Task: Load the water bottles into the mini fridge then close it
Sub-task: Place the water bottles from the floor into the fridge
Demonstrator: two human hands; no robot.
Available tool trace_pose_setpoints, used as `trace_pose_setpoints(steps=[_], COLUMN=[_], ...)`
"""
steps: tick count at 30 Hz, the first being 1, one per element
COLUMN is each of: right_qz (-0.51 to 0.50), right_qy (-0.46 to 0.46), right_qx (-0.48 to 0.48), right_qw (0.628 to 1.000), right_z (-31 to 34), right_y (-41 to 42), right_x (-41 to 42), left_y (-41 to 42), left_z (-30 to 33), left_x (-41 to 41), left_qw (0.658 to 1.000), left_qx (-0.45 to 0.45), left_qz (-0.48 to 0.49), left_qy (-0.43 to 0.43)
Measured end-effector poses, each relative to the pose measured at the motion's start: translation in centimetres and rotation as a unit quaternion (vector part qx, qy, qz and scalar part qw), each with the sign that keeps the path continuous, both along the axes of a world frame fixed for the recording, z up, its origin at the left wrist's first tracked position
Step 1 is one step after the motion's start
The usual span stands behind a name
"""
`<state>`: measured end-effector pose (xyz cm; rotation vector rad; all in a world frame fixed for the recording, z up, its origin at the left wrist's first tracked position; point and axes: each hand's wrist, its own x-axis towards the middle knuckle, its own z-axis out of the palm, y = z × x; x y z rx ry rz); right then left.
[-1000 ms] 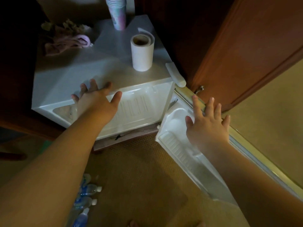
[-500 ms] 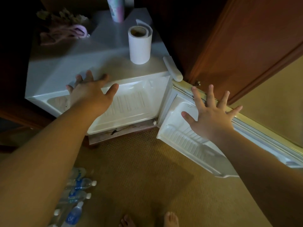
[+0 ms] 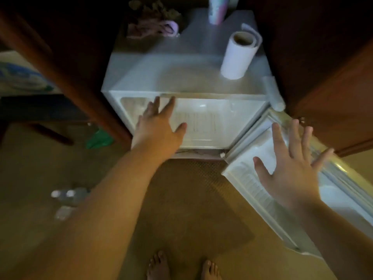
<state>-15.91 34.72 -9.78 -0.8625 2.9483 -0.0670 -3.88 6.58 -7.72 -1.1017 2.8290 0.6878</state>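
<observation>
- Currently, in the head view, the mini fridge [image 3: 187, 85] is seen with its door [image 3: 262, 174] swung wide.
- Left hand [image 3: 159, 130] is held flat before the cavity; right hand [image 3: 290, 170] is spread over the door (neither holds anything).
- Water bottles [image 3: 68, 197] are noted on the carpet, left, blurred.

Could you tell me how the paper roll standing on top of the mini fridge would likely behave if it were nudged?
The paper roll is tall and stands on one end, so a nudge would probably tip it. Its hollow core suggests it is light. Once down, its round shape would likely let it roll toward an edge of the fridge top, and its loose tail could unwind.
</observation>
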Motion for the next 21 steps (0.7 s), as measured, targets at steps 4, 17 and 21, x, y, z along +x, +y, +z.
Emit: trace_pose_setpoints(steps=[4,17,21], right_qz=[0.154,0.417,0.464], right_qy=[-0.027,-0.247,-0.241], right_qx=[-0.059,-0.049,-0.003], right_qw=[0.986,0.873,0.852], right_z=[-1.7,-9.0,-13.1], right_y=[-5.7,-21.4,-24.4], right_x=[6.5,22.9,25.6], left_y=[3.0,3.9,2.0], left_z=[0.2,-7.9,-12.6], left_x=[9.8,33.7,36.7], left_qw=[0.989,0.85,0.828], left_qx=[0.065,0.133,0.145], left_qz=[0.116,0.51,0.542], left_qy=[0.06,0.004,-0.005])
